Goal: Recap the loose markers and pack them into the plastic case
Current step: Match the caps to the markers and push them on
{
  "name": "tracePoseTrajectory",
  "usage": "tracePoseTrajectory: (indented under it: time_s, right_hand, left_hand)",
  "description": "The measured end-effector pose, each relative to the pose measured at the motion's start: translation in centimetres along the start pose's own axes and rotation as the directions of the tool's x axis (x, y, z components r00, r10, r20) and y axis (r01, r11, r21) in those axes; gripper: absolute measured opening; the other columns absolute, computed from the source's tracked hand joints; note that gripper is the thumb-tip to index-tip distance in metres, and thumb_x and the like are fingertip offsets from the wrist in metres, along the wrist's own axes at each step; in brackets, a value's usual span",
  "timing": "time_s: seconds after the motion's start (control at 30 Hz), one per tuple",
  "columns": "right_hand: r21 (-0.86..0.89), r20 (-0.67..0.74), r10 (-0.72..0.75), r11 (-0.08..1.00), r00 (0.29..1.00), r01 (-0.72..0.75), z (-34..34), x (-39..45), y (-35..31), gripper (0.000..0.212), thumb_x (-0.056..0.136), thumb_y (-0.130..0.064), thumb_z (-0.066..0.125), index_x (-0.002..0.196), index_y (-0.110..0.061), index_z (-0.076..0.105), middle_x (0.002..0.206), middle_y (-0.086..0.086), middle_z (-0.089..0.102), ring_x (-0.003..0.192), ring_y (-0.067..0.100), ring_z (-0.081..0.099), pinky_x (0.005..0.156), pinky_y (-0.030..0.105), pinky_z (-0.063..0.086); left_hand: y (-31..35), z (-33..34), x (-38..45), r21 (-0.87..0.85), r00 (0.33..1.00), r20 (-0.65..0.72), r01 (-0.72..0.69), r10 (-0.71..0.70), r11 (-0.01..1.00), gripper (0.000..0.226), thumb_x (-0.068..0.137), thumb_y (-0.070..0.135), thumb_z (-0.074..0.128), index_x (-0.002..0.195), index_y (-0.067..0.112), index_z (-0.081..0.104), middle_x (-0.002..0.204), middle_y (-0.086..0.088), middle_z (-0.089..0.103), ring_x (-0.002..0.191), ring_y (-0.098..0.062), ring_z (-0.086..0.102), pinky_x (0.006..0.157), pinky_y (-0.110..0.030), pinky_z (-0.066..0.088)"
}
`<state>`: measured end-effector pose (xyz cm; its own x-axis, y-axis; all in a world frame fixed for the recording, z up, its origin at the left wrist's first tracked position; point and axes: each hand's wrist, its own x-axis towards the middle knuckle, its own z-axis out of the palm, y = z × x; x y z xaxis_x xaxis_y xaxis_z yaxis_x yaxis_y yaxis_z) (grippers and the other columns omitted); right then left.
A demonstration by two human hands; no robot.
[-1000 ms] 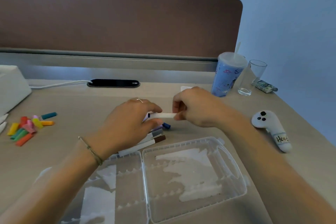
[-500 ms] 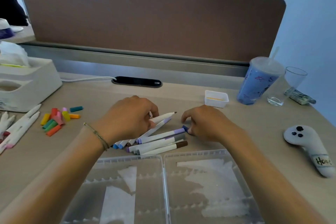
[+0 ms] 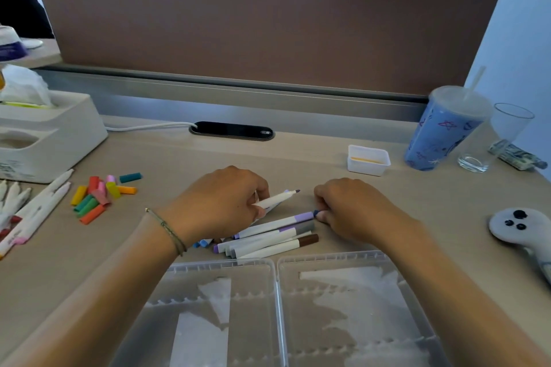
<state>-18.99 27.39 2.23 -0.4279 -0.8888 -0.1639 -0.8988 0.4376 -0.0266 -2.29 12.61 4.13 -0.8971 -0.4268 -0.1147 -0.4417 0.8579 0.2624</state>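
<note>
Beige tabletop point(image 3: 372, 205): left hand point(image 3: 219, 202) grips an uncapped marker point(image 3: 275, 198), right hand point(image 3: 351, 208) pinches a blue cap point(image 3: 316, 212). Capped markers point(image 3: 268, 237) lie below both sets of fingers, open plastic case point(image 3: 277, 307) nearer still.

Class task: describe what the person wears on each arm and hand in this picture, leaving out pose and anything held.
Both forearms are bare, with no sleeves in view. The left wrist carries a thin olive-green cord bracelet with a small gold-coloured piece. The left hand and the right hand show no gloves, and the right wrist is bare.
</note>
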Motion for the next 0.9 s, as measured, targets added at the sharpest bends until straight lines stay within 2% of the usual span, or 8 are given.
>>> tracePoseTrajectory:
  time_s: [0.07,0.17,0.27,0.37,0.47,0.6,0.77,0.9]
  right_hand:
    - [0.056,-0.005,0.012,0.998,1.0,-0.011,0.0,0.1,0.3,0.006,0.098,-0.028,0.061,0.099,-0.024,0.057,0.103,0.002,0.063,0.088,0.02,0.057,0.072,0.032,0.045]
    - [0.135,0.005,0.042,0.99,0.999,-0.042,0.0,0.1,1.3,0.025,0.099,-0.021,0.058,0.121,-0.032,0.059,0.106,-0.004,0.062,0.089,0.015,0.056,0.073,0.027,0.042]
    - [0.405,-0.114,0.117,0.912,0.987,-0.062,-0.4,0.2,2.0,0.017,0.095,-0.014,0.061,0.101,-0.024,0.074,0.085,-0.009,0.071,0.079,0.012,0.065,0.068,0.023,0.049]
    - [0.826,-0.151,0.257,0.563,0.954,-0.021,-1.4,0.0,1.8,0.008,0.093,-0.007,0.067,0.09,-0.009,0.074,0.073,0.006,0.077,0.068,0.019,0.074,0.067,0.027,0.062]
    - [0.955,-0.112,0.284,0.295,0.952,0.024,-2.0,-0.4,1.3,0.005,0.093,-0.003,0.068,0.09,0.001,0.071,0.078,0.016,0.077,0.068,0.025,0.075,0.062,0.028,0.063]
    - [0.967,-0.102,0.251,0.253,0.963,0.037,-2.0,-0.4,0.9,0.007,0.094,-0.005,0.069,0.093,0.002,0.07,0.08,0.016,0.078,0.067,0.024,0.075,0.064,0.028,0.063]
    - [0.956,-0.135,0.23,0.285,0.964,0.066,-2.0,-0.5,0.7,0.008,0.094,-0.006,0.069,0.094,0.002,0.07,0.08,0.015,0.078,0.068,0.024,0.075,0.065,0.029,0.063]
    - [0.948,-0.152,0.221,0.31,0.963,0.078,-2.0,-0.5,0.4,0.009,0.094,-0.008,0.07,0.094,0.0,0.071,0.079,0.014,0.078,0.069,0.025,0.075,0.065,0.03,0.063]
  left_hand:
    - [0.0,0.0,0.0,-0.008,1.0,0.001,0.0,0.0,1.0,0.027,0.096,0.032,0.063,0.123,0.031,0.066,0.104,0.01,0.066,0.091,-0.011,0.059,0.084,-0.032,0.053]
    - [-0.1,-0.1,0.0,-0.012,1.0,-0.007,-0.007,0.007,1.0,0.027,0.096,0.031,0.063,0.123,0.031,0.066,0.103,0.011,0.067,0.09,-0.011,0.06,0.085,-0.033,0.054]
    - [-0.1,-0.1,-0.1,-0.015,1.0,-0.013,-0.014,0.014,1.0,0.027,0.096,0.032,0.062,0.122,0.032,0.066,0.104,0.01,0.067,0.09,-0.011,0.06,0.084,-0.032,0.054]
    - [0.0,0.0,-0.1,-0.034,0.999,-0.029,-0.024,0.023,0.999,0.023,0.095,0.033,0.063,0.118,0.033,0.067,0.101,0.011,0.066,0.087,-0.009,0.059,0.083,-0.033,0.055]
    - [0.1,0.0,-0.1,-0.045,0.998,-0.056,-0.044,0.042,0.998,0.017,0.095,0.035,0.063,0.112,0.034,0.068,0.096,0.012,0.065,0.082,-0.007,0.057,0.08,-0.034,0.055]
    - [0.2,0.0,-0.1,-0.04,0.995,-0.082,-0.051,0.047,0.998,0.017,0.095,0.037,0.062,0.11,0.034,0.068,0.096,0.013,0.065,0.081,-0.005,0.056,0.081,-0.036,0.056]
    - [0.2,0.1,0.1,-0.036,0.993,-0.109,-0.047,0.043,0.998,0.018,0.095,0.038,0.062,0.113,0.035,0.066,0.102,0.013,0.067,0.085,-0.006,0.056,0.082,-0.03,0.054]
    - [0.4,0.1,0.1,-0.045,0.989,-0.135,-0.06,0.054,0.997,0.02,0.095,0.039,0.062,0.114,0.037,0.066,0.101,0.012,0.066,0.088,-0.009,0.058,0.085,-0.036,0.056]
